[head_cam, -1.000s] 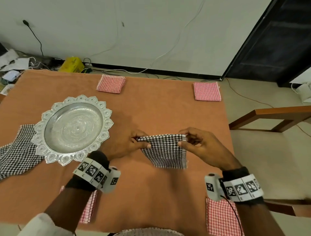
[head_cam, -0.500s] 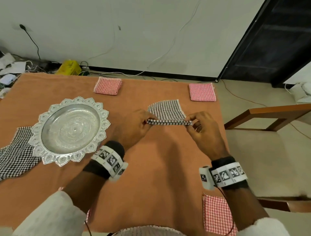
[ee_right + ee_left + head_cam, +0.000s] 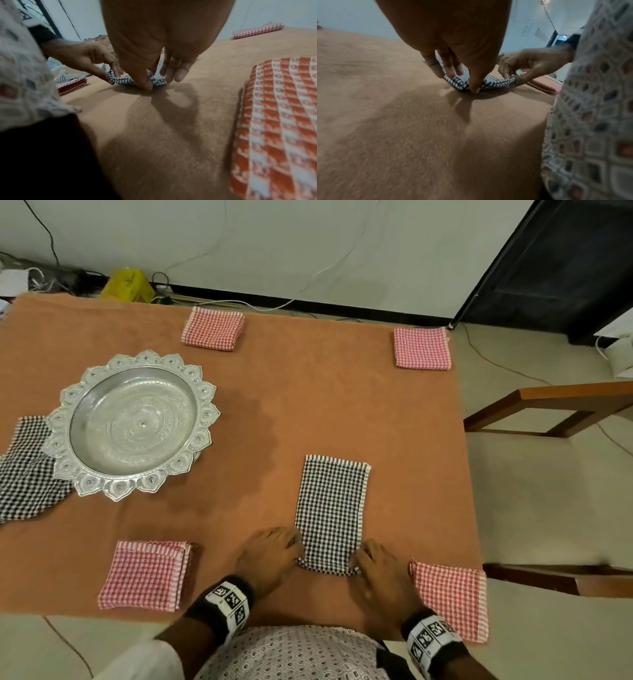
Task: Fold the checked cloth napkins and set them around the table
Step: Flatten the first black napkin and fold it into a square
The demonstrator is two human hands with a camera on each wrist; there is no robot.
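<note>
A black-and-white checked napkin (image 3: pixel 331 508) lies as a long folded strip on the brown table (image 3: pixel 308 392), running away from me. My left hand (image 3: pixel 274 553) pinches its near left corner (image 3: pixel 462 82). At the near right corner (image 3: pixel 154 81), my right hand (image 3: pixel 376 566) pinches the cloth between thumb and fingers. Folded red checked napkins sit at the far middle (image 3: pixel 214 328), far right (image 3: pixel 421 348), near left (image 3: pixel 145 575) and near right (image 3: pixel 452 597). A second black checked napkin (image 3: pixel 24 474) lies unfolded at the left edge, partly under the plate.
An ornate silver plate (image 3: pixel 132 424) stands on the left half of the table. A wooden chair (image 3: pixel 555 412) stands close to the table's right side. A yellow box (image 3: pixel 128 284) and cables lie on the floor beyond the far edge.
The black checked napkin, held up between both hands before, now lies flat on the table. Both hands have come back toward me, still on its near corners.
</note>
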